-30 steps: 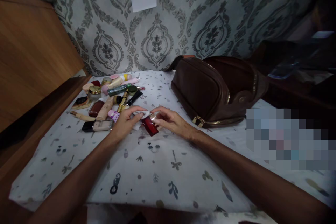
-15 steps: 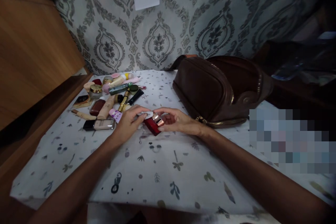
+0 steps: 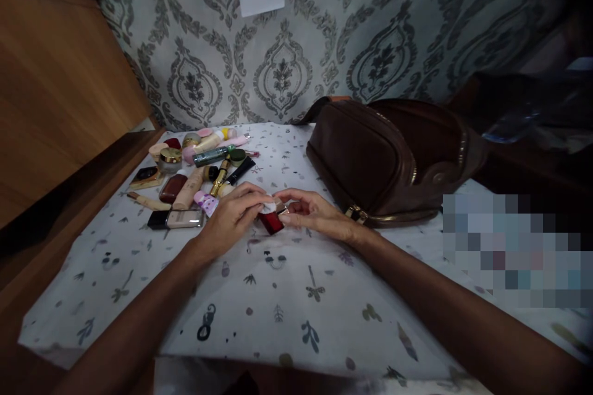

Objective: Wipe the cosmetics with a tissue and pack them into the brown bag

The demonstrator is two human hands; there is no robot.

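Wipe looks midway: left hand fingers pinch white pad on red bottle, right hand fingers grip its cap end; cosmetics pile waits beside.

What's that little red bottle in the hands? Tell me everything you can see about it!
The little red bottle is dark red and glossy, maybe glass, with a shiny rose-gold cap at one end. It lies slanted, low over the patterned white cloth, between both hands. The left hand holds a white pad against it, and the right hand pinches the cap end with its fingers. No label shows.
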